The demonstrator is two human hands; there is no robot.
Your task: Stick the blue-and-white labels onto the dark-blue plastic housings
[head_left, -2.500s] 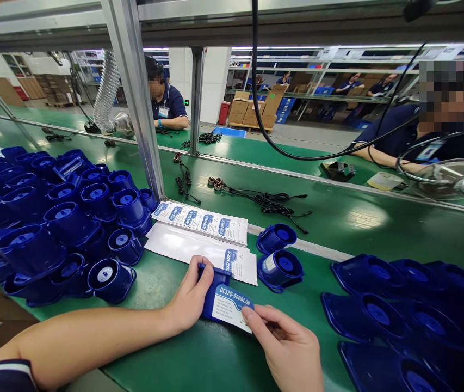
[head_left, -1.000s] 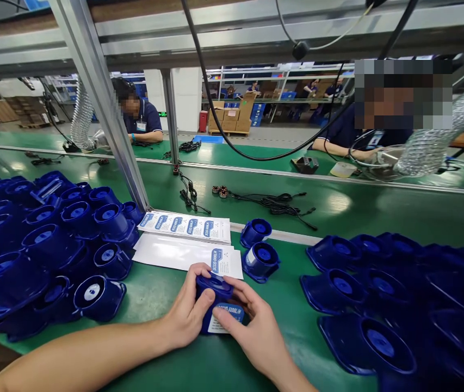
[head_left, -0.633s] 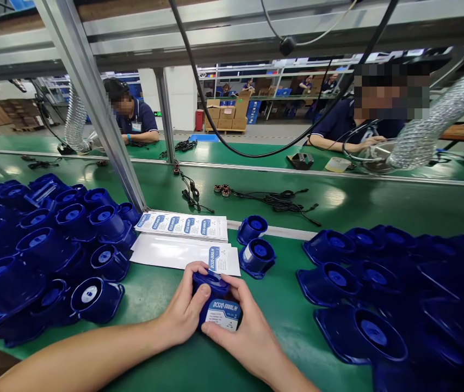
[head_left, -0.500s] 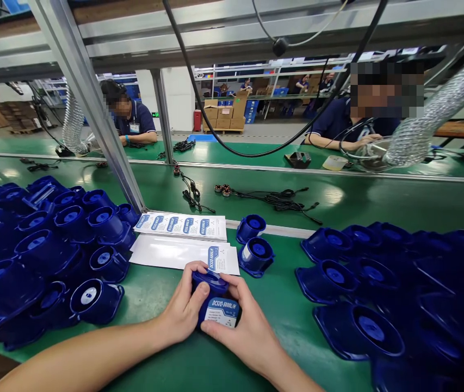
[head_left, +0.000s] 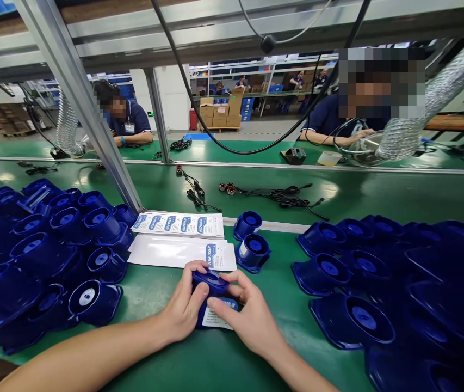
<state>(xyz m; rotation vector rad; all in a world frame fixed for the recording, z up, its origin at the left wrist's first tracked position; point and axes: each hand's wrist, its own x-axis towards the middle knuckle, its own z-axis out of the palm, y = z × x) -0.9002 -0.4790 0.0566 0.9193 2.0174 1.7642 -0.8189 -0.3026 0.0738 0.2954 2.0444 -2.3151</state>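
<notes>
A blue plastic fan housing [head_left: 212, 283] lies on the green bench just in front of me, held between both hands. My left hand [head_left: 183, 310] grips its left side. My right hand [head_left: 250, 318] covers its right side, fingers pressed over the white label [head_left: 214, 321] on its face; only the label's lower edge shows. Just beyond lie sheets of printed labels [head_left: 178, 224] and a mostly bare backing sheet [head_left: 174, 253].
A heap of blue housings [head_left: 44, 239] fills the left, another group [head_left: 362, 272] the right. Two single housings [head_left: 252, 250] stand by the sheets. A slanted metal post [head_left: 93, 125] rises at left. Black cables [head_left: 280, 197] lie on the belt. Other people work beyond.
My right hand brought the label onto the housing, pressed it flat, and now its fingers slide over it, hiding the print. The view has drifted slightly.
</notes>
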